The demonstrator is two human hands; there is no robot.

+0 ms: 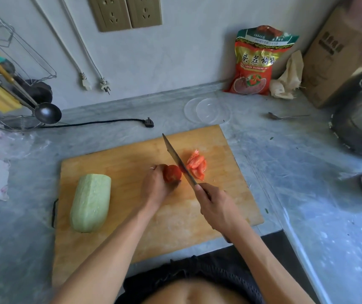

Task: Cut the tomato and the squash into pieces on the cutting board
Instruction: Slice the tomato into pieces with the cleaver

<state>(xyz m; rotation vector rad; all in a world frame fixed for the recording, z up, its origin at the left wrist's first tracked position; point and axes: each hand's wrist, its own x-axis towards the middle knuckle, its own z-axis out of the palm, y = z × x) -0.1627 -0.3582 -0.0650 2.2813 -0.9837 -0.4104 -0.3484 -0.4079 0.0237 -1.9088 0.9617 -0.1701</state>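
Lying flat on the grey stone bench point(307, 172), near its front edge: wooden cutting board point(132, 227). Sitting near the board's middle: remaining chunk of tomato point(172, 173), cut face turned toward the blade. Curling around the tomato's left side and steadying it against the wood: left hand point(155, 187), fingers bent and pressed together over the fruit, a ring showing on one finger. Wrapping tightly around a knife handle at the board's right centre: right hand point(216, 207), fist closed, handle mostly hidden inside it. Angling up and away from that fist toward the board's far edge: knife point(179, 161), its blade passing just beside the tomato's right side, between the chunk and the cut pieces; actual contact with the fruit hard to judge. Resting in a small heap just right of the blade: tomato slices point(196, 164), pale red and wet. Lying well apart on the board's left part, uncut and peeled pale green: squash point(91, 202), long axis running front to back. Leaning against the wall at the back: red snack bag point(255, 62), with a clear round lid point(207, 110) lying in front of it. Lying farther right on the bench: metal spoon point(285, 116). Trailing across the bench behind the board: black power cord point(101, 122).
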